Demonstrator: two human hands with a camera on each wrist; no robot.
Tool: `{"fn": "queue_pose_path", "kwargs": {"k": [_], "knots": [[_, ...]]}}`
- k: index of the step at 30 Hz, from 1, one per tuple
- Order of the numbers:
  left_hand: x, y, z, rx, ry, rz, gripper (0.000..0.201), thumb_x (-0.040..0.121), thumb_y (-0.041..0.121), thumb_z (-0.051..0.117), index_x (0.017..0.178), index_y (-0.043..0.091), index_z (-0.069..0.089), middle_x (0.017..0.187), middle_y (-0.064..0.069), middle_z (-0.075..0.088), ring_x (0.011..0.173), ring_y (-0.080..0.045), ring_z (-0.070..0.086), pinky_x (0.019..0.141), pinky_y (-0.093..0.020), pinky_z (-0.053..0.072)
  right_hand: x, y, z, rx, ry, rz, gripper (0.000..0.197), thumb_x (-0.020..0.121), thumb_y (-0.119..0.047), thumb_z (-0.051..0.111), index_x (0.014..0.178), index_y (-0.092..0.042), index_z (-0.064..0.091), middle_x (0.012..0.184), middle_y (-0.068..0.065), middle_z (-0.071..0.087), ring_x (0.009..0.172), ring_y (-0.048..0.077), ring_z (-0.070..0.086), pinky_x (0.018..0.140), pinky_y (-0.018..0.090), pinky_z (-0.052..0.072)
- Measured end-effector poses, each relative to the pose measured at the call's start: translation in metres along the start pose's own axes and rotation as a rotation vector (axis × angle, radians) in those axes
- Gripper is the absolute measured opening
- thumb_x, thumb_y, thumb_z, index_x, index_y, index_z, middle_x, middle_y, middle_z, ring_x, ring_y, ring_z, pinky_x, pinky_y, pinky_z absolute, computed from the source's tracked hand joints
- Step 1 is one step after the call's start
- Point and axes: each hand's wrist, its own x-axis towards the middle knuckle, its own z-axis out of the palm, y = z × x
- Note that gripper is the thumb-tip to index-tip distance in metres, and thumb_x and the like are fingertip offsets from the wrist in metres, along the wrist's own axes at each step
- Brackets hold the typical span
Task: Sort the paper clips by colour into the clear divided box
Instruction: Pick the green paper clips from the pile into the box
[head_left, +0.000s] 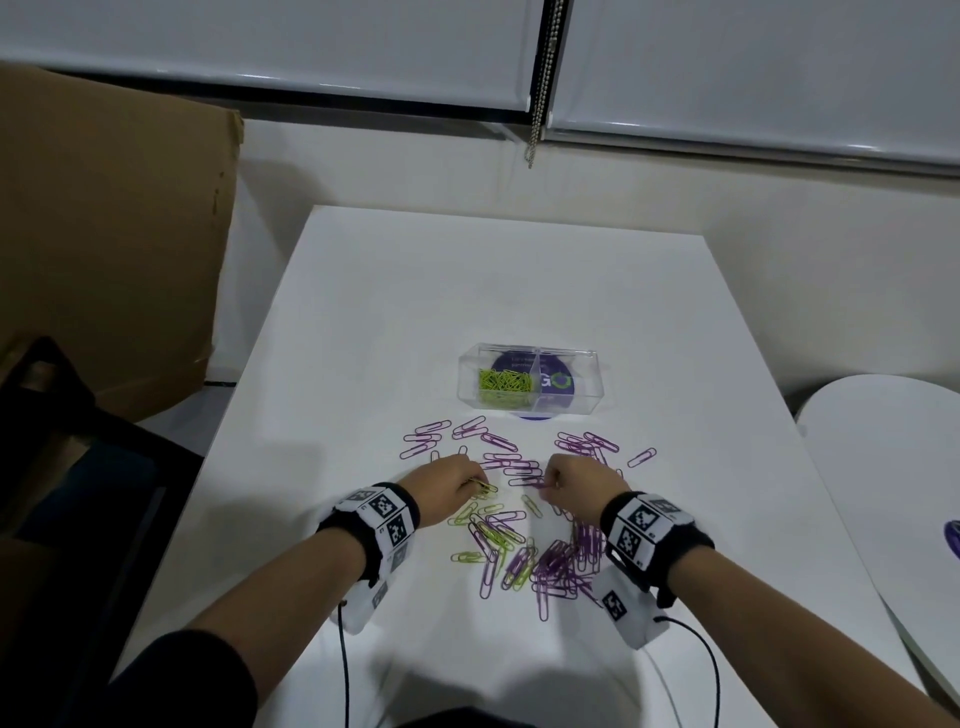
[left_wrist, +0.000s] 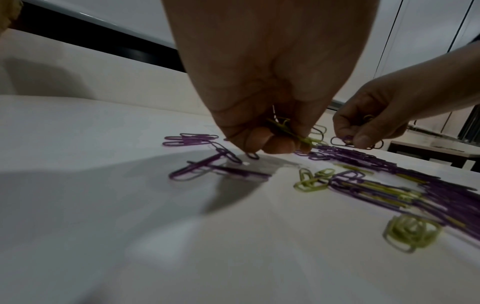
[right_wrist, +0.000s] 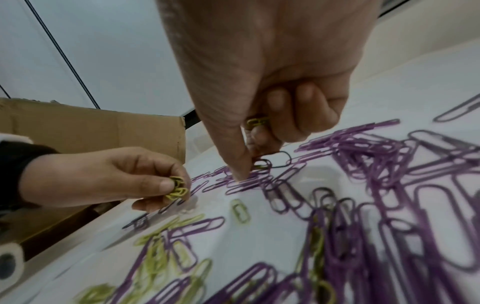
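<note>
The clear divided box (head_left: 586, 385) stands mid-table; its left compartment holds green paper clips (head_left: 505, 387), and I see no clips in the right one. Purple paper clips (head_left: 511, 462) and loose green ones (head_left: 488, 535) lie mixed in front of it. My left hand (head_left: 480, 484) hovers low over the pile and pinches a small bunch of green clips (left_wrist: 285, 131) (right_wrist: 178, 190). My right hand (head_left: 545, 483) pinches a purple clip (right_wrist: 262, 164) (left_wrist: 345, 140) between thumb and forefinger at the table surface. A green clip (right_wrist: 257, 121) sits tucked under its curled fingers.
A large cardboard box (head_left: 104, 234) stands left of the white table (head_left: 415, 286), with a dark chair (head_left: 78, 441) below it. A second white table (head_left: 893, 467) lies to the right. A purple disc (head_left: 558, 384) sits under the clear box. A bead chain (head_left: 540, 78) hangs behind.
</note>
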Motion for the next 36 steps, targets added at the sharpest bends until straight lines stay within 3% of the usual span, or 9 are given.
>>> {"fn": "queue_pose_path", "kwargs": {"k": [4,8,12,15,18,21,27,33,36], "knots": [[0.001,0.003,0.001,-0.02,0.0,-0.01,0.032,0.1,0.015,0.035,0.126,0.008,0.053,0.125,-0.013,0.054,0.115,-0.025,0.052,0.097,-0.027,0.038,0.004,0.003,-0.004,0.017,0.045,0.056,0.015,0.087,-0.032,0.058,0.089,-0.021,0.049,0.1,0.002,0.058,0.089,0.019,0.053,0.074,0.028,0.04],[0.002,0.007,0.0,-0.043,0.008,-0.019,0.032,0.1,0.013,0.035,0.125,0.008,0.053,0.126,-0.014,0.054,0.115,-0.026,0.052,0.098,-0.03,0.039,0.0,-0.014,-0.001,0.096,0.03,-0.105,0.027,0.086,-0.032,0.061,0.108,-0.016,0.06,0.109,0.006,0.063,0.099,0.022,0.061,0.082,0.031,0.046],[0.001,0.009,0.001,-0.083,0.037,-0.019,0.03,0.1,0.014,0.036,0.122,0.01,0.056,0.122,-0.014,0.055,0.113,-0.025,0.054,0.095,-0.029,0.039,0.0,-0.028,0.006,0.135,0.055,-0.193,0.021,0.088,-0.026,0.059,0.1,-0.01,0.067,0.082,-0.001,0.057,0.08,0.017,0.051,0.072,0.029,0.041],[-0.001,0.008,0.002,-0.106,0.042,-0.019,0.03,0.099,0.014,0.037,0.121,0.012,0.058,0.122,-0.012,0.056,0.114,-0.024,0.053,0.093,-0.026,0.038,0.002,-0.028,0.008,0.097,0.096,-0.198,0.019,0.089,-0.021,0.054,0.097,-0.01,0.067,0.091,0.005,0.063,0.078,0.014,0.048,0.07,0.029,0.04],[-0.003,0.005,0.001,-0.133,0.04,-0.016,0.031,0.099,0.014,0.037,0.122,0.017,0.059,0.121,-0.01,0.056,0.114,-0.023,0.053,0.093,-0.023,0.036,0.003,-0.023,0.006,0.148,0.117,-0.174,0.014,0.089,-0.023,0.052,0.091,-0.016,0.065,0.068,-0.012,0.05,0.07,0.013,0.047,0.069,0.03,0.043],[-0.004,0.007,0.001,-0.119,0.026,-0.008,0.032,0.1,0.014,0.037,0.123,0.017,0.058,0.12,-0.012,0.056,0.113,-0.024,0.053,0.096,-0.028,0.039,0.002,-0.022,0.004,0.196,0.073,-0.159,0.016,0.088,-0.026,0.057,0.092,-0.015,0.068,0.058,-0.014,0.044,0.059,0.01,0.046,0.061,0.025,0.038],[0.0,0.012,-0.001,-0.097,0.008,-0.015,0.035,0.1,0.013,0.035,0.13,0.013,0.053,0.124,-0.013,0.055,0.115,-0.025,0.053,0.099,-0.031,0.039,0.0,-0.024,0.015,0.182,0.083,-0.166,0.018,0.087,-0.023,0.058,0.096,-0.013,0.07,0.065,-0.005,0.055,0.073,0.016,0.051,0.067,0.024,0.037],[-0.006,0.002,-0.002,-0.121,0.013,-0.043,0.036,0.1,0.011,0.034,0.132,0.013,0.051,0.127,-0.012,0.053,0.116,-0.025,0.052,0.097,-0.027,0.038,-0.002,-0.007,0.003,0.151,0.102,-0.082,0.019,0.087,-0.022,0.055,0.095,-0.013,0.07,0.099,0.007,0.071,0.081,0.02,0.06,0.073,0.026,0.045],[-0.01,-0.002,-0.003,-0.18,0.051,-0.073,0.031,0.099,0.01,0.031,0.116,0.007,0.057,0.113,-0.009,0.056,0.093,-0.018,0.05,0.07,-0.014,0.04,-0.001,0.002,0.001,0.135,0.07,-0.059,0.022,0.089,-0.027,0.054,0.1,-0.016,0.069,0.104,0.006,0.071,0.096,0.021,0.063,0.079,0.027,0.046]]}}
